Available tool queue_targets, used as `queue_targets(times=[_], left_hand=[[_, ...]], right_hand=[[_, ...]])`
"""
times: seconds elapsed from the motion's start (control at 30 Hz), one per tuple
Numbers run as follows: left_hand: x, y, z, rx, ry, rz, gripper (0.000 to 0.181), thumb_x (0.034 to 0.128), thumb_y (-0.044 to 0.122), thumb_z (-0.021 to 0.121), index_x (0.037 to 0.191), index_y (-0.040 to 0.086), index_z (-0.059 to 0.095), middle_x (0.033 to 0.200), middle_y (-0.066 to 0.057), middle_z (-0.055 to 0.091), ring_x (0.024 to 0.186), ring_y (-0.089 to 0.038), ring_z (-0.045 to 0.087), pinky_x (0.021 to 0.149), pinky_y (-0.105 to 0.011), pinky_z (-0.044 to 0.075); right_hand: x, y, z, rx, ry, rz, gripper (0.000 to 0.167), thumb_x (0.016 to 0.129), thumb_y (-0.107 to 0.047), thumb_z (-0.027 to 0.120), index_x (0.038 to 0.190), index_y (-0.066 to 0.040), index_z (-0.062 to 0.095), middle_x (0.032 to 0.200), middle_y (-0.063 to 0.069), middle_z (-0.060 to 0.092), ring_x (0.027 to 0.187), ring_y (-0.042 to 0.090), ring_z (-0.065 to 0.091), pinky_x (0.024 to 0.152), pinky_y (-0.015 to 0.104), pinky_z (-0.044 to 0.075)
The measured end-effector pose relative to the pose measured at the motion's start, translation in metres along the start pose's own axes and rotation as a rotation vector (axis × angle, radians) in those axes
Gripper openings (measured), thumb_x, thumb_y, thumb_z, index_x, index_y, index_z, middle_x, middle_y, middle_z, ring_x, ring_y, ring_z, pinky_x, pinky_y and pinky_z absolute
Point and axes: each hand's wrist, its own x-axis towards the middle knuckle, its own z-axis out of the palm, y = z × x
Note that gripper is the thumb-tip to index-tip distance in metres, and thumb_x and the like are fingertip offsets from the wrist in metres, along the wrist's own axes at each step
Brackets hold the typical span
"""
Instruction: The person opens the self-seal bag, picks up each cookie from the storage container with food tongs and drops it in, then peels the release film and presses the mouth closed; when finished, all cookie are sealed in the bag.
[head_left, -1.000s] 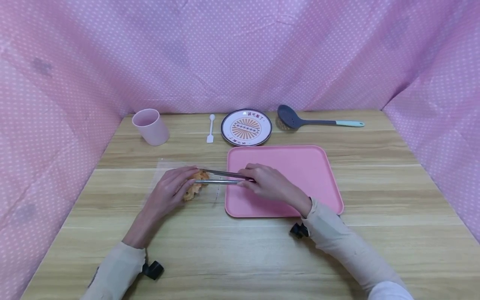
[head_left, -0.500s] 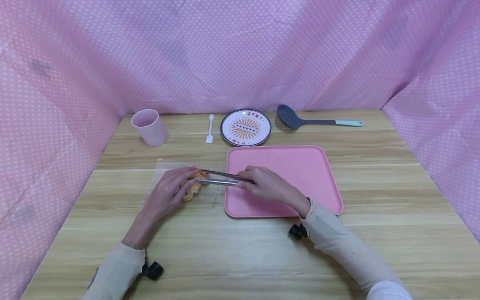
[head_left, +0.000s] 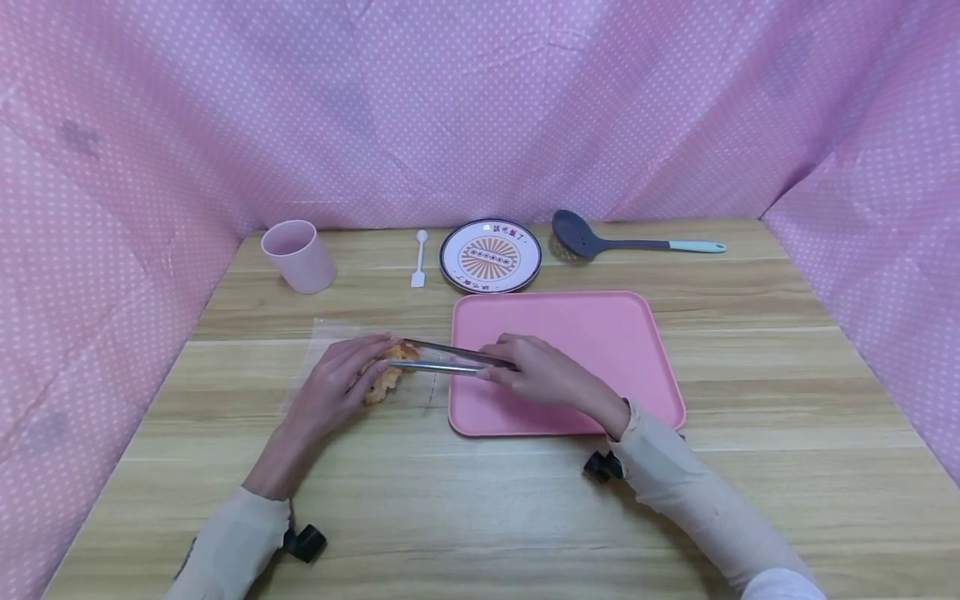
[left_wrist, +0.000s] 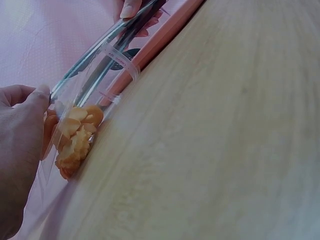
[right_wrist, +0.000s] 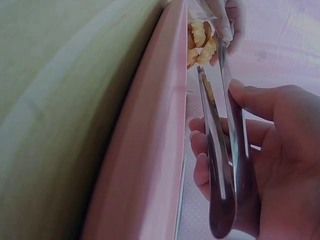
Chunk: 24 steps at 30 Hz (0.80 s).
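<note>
My left hand (head_left: 330, 387) pinches the edge of a clear plastic bag (head_left: 326, 327), which lies left of the pink tray. Inside are ruffled golden-brown fried snack pieces (left_wrist: 75, 145), partly hidden by that hand in the head view. Metal tongs (head_left: 442, 366) are held in my right hand (head_left: 543, 371) above the tray's left part. Their arms stand apart, and the tips reach the bag's mouth beside the snack pieces and my left fingertips. In the right wrist view the toothed tips (right_wrist: 202, 75) show nothing gripped between them.
The pink tray (head_left: 570, 325) lies under the right hand. Along the back stand a pink cup (head_left: 302, 258), a small white spoon (head_left: 420, 260), a patterned plate (head_left: 490, 257) and a grey skimmer (head_left: 592, 242). Pink dotted cloth (head_left: 480, 108) surrounds the table.
The right hand shifts slightly left, then back right with the tongs; the gap between their arms changes a little. The left hand stays nearly still on the bag.
</note>
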Motion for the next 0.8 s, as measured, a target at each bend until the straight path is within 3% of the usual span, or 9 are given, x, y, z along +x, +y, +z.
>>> queue_targets(times=[0.13, 0.37, 0.8], left_hand=[[0.000, -0.003, 0.000, -0.007, 0.027, 0.046, 0.039, 0.0906, -0.001, 0.073, 0.129, 0.002, 0.069, 0.131, -0.015, 0.069, 0.118, -0.038, 0.065, 0.101, -0.052, 0.048], [0.000, -0.004, 0.001, -0.020, 0.034, 0.075, 0.031, 0.1003, 0.012, 0.066, 0.130, 0.001, 0.069, 0.133, -0.015, 0.068, 0.120, -0.038, 0.064, 0.102, -0.052, 0.047], [0.001, -0.004, 0.001, -0.017, 0.028, 0.073, 0.036, 0.0946, 0.003, 0.070, 0.130, 0.001, 0.068, 0.134, -0.015, 0.068, 0.121, -0.038, 0.063, 0.103, -0.054, 0.047]], right_hand=[[-0.005, 0.001, -0.002, 0.009, -0.002, -0.001, 0.023, 0.102, -0.020, 0.068, 0.120, -0.006, 0.075, 0.088, -0.002, 0.061, 0.074, 0.013, 0.052, 0.066, 0.030, 0.047], [-0.014, 0.006, -0.004, 0.012, 0.012, -0.018, 0.022, 0.102, -0.018, 0.069, 0.120, -0.007, 0.074, 0.086, -0.004, 0.060, 0.075, 0.014, 0.052, 0.067, 0.030, 0.047], [-0.045, 0.019, -0.014, 0.020, 0.072, 0.018, 0.032, 0.102, -0.021, 0.069, 0.129, -0.004, 0.071, 0.092, -0.003, 0.062, 0.076, 0.013, 0.053, 0.066, 0.030, 0.048]])
